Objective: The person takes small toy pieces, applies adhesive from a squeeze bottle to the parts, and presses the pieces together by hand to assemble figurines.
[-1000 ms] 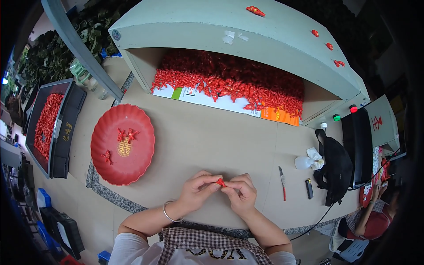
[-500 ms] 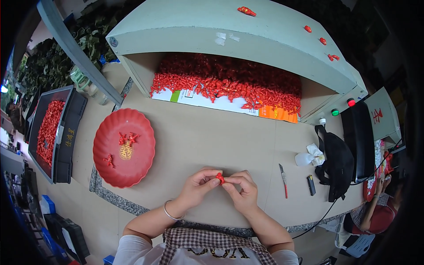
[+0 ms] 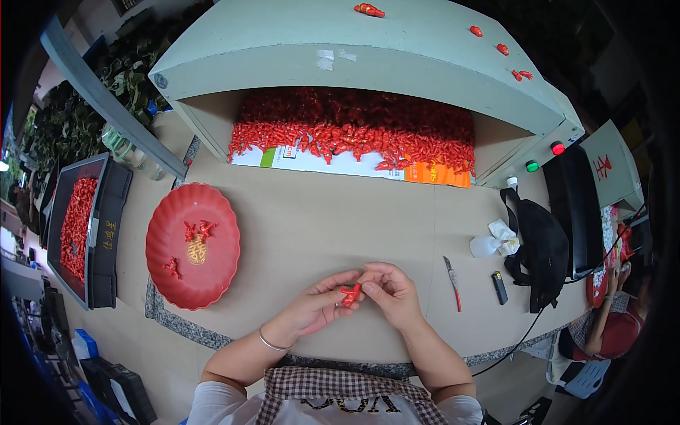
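Observation:
Both my hands meet above the near middle of the table, in front of my checked apron. Between them is a small glossy red figurine (image 3: 350,295) with stubby limbs. My left hand (image 3: 322,303) holds it in its fingers, a bangle on that wrist. My right hand (image 3: 391,292) pinches at its upper right side, and the fingertips partly hide it. To the left, a red scalloped plate (image 3: 159,248) with a gold emblem carries several similar red figurines (image 3: 205,229).
A pale green hooded cabinet (image 3: 297,60) at the back holds a heap of red pieces (image 3: 354,134). Rightward lie a craft knife (image 3: 453,283), a lighter (image 3: 500,287), a white bottle (image 3: 484,246) and a black bag (image 3: 542,241). A grey crate (image 3: 106,234) stands far left; a co-worker (image 3: 613,333) sits at far right.
The red figurine now shows more of its limbs between my fingers. My right hand has turned and shifted over its upper side. The whole view has shifted slightly.

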The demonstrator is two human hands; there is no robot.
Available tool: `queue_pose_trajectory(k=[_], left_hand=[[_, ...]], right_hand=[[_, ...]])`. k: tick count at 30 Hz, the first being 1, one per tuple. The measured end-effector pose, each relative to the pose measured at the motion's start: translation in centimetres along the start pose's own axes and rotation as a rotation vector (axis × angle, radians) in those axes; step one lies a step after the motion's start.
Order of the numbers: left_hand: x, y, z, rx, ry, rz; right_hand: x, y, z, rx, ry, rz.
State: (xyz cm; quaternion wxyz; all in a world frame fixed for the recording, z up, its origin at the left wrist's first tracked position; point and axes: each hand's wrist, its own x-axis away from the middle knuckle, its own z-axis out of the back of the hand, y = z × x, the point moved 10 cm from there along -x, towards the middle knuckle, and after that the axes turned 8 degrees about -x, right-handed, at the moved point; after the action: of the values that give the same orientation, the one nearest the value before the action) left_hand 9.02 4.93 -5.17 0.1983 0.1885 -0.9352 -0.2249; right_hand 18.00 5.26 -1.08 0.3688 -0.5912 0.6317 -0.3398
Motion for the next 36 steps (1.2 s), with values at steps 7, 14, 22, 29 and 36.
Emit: queue_pose_trajectory(k=[7,14,22,29,36], left_hand=[[0.0,-0.8,0.8,-0.121,0.029,0.053],[1.0,3.8,-1.7,-1.039,0.226,-0.439],[1.2,2.7,2.0,-0.593,0.282,-0.231],[0.6,2.0,1.3,-0.261,0.219,-0.187],[0.1,1.6,1.8,-0.273,0.165,-0.177]], right_hand=[[0.2,0.8,0.4,0.039,0.069,-0.147],[0.9,0.8,1.7,0.276,0.163,-0.096],[4.2,-9.6,4.9,0.714,0.422,0.321],[9.1,-14.6,16.9,1.044,0.997,0.361],[8.3,-11.4,21.1,0.720,0.909,0.258]])
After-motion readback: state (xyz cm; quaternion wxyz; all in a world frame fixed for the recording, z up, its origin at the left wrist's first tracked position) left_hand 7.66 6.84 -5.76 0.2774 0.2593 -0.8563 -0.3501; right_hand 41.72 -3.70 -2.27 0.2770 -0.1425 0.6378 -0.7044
